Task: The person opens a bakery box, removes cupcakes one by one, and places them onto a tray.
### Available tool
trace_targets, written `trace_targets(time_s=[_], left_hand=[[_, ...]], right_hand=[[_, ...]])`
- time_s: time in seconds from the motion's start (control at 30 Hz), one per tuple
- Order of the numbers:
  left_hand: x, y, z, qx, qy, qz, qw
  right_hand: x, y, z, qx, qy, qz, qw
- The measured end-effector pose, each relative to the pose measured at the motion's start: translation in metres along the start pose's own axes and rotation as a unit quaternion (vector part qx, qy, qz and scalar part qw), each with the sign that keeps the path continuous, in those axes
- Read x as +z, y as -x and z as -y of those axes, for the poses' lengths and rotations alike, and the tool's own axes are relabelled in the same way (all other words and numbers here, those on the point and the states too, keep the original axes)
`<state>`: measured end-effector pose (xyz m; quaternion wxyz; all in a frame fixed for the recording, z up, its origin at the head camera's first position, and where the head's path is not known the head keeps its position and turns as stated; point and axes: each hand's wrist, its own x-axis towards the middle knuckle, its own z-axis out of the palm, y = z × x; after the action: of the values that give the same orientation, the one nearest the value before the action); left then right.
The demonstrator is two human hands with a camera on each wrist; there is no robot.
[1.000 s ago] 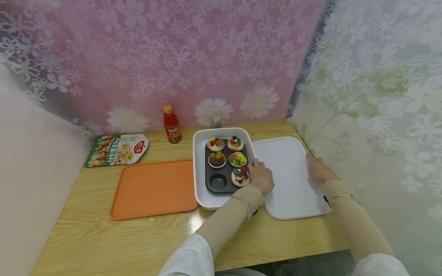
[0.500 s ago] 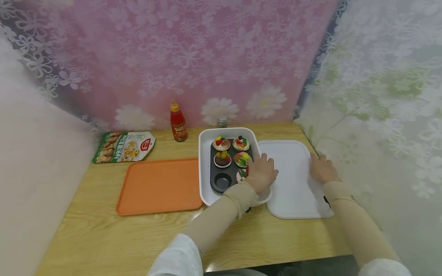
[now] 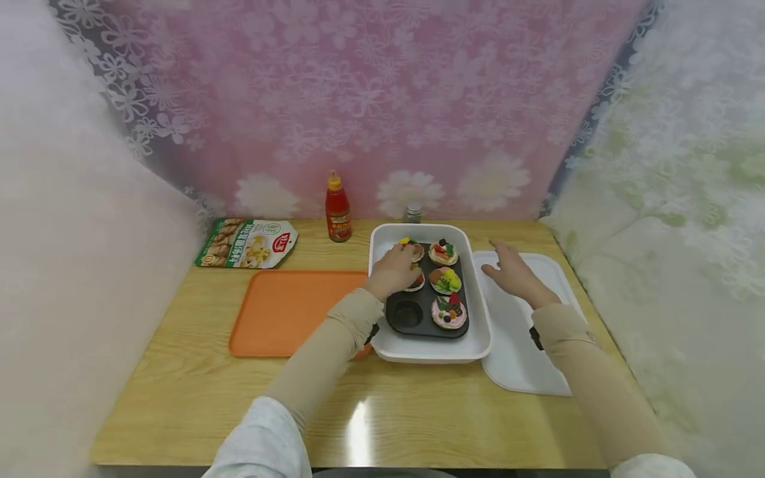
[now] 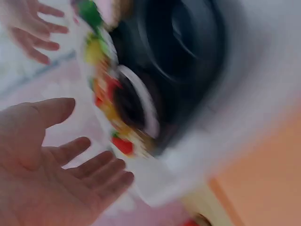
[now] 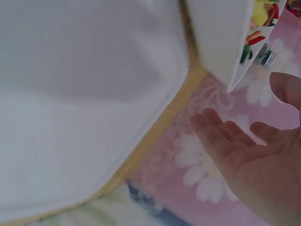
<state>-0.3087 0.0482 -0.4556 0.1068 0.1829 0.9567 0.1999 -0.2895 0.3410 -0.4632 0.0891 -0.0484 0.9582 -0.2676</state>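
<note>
A dark muffin pan (image 3: 427, 328) sits inside a deep white tray (image 3: 430, 349). It holds several decorated tarts (image 3: 447, 280) and one empty cup (image 3: 406, 313). My left hand (image 3: 394, 269) hovers over the pan's left column and partly hides two tarts there. In the blurred left wrist view, the left hand (image 4: 94, 141) shows a bare palm with relaxed fingers next to a tart (image 4: 127, 108). My right hand (image 3: 510, 272) floats with spread fingers above the flat white tray (image 3: 520, 358). In the right wrist view the right hand (image 5: 244, 110) holds nothing above that tray (image 5: 70, 94).
An orange tray (image 3: 287, 312) lies left of the deep tray on the wooden table (image 3: 358, 411). At the back stand a red sauce bottle (image 3: 337, 209) and a small jar (image 3: 412, 213), with a food packet (image 3: 248, 243) at the far left. Flowered curtains enclose the table.
My left hand moved from the pan's near right corner across to its far left side. My right hand left the flat tray's right edge and lifted toward its left part. The head view shifted.
</note>
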Motion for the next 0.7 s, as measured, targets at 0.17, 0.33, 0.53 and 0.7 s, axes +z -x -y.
trace_targets(time_s=[0.17,0.33,0.53,0.7], left_hand=[[-0.005,-0.014,0.034,-0.027,0.081,-0.016,0.9963],[-0.007,-0.03,0.038,-0.021,0.163,-0.012,0.9863],[-0.006,-0.053,0.032,-0.035,0.168,0.008,0.9852],[0.005,-0.077,0.034,-0.068,0.145,0.033,0.9865]], right_hand=[[0.014,-0.026,0.02,0.01,-0.042,0.027,0.999],[0.018,-0.032,0.019,0.052,-0.074,0.057,0.994],[0.018,-0.042,0.014,0.096,-0.104,0.072,0.987],[0.025,-0.054,0.012,0.119,-0.104,0.085,0.984]])
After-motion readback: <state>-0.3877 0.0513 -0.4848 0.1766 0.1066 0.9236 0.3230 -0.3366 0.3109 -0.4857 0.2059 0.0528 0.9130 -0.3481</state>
